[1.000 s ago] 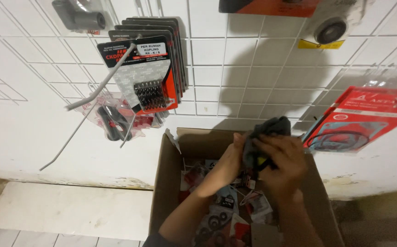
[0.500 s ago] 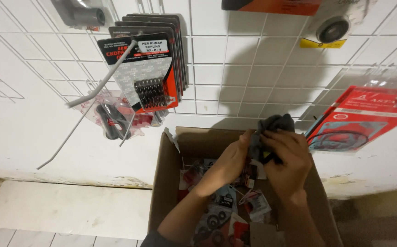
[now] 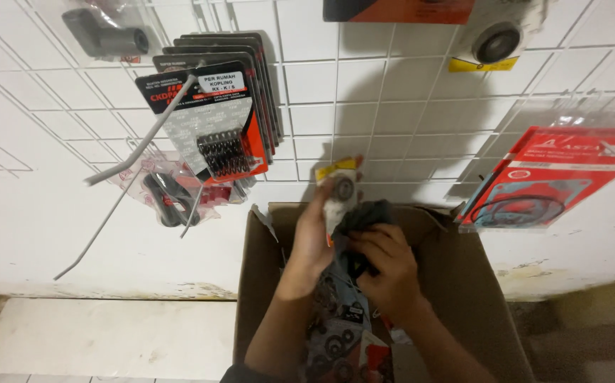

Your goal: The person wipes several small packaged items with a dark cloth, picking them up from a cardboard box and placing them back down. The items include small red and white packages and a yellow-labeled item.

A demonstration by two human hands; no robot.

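Over the open cardboard box, both hands meet just above its far rim. The left hand has its fingers closed around a small clear packet with a yellow header and a round dark part inside; the packet stands upright, long axis near to far, header pointing at the white wire grid wall. The right hand lies just right of it and nearer, fingers curled shut on a dark bunch of similar packets that touches the upright one. Both forearms rise from the near edge, wrists bent toward each other. More packets lie in the box below. Carded spring packs hang to the left, a red gasket pack to the right.
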